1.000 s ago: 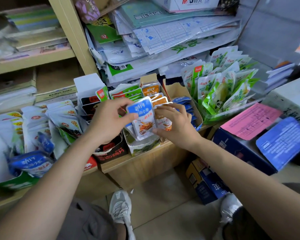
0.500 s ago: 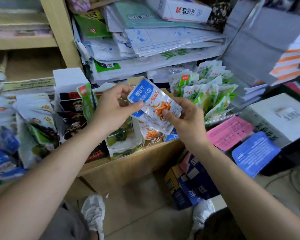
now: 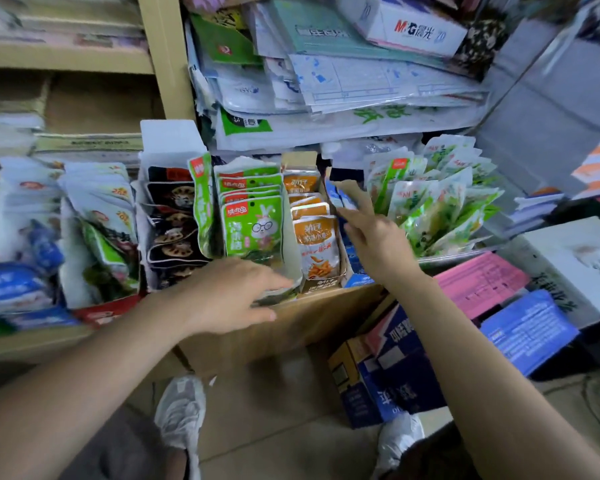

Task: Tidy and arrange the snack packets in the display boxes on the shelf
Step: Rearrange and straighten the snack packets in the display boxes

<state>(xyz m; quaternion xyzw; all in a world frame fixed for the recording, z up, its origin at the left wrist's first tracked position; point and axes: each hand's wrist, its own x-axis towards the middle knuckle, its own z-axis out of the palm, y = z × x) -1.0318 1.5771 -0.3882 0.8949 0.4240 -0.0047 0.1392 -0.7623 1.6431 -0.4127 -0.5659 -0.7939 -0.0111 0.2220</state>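
Reaching up, your right hand (image 3: 378,247), fingers straight and empty, sits just below the blue snack packets (image 3: 334,195), which stand upright near the shelf's (image 3: 312,317) front edge. Your left hand (image 3: 229,296) rests released against the green packets' display box (image 3: 291,251), farther off.

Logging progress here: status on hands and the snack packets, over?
Left hand open, at front of green packets box. Right hand open, reaching blue packets. Orange packets upright between. Nothing blocking.
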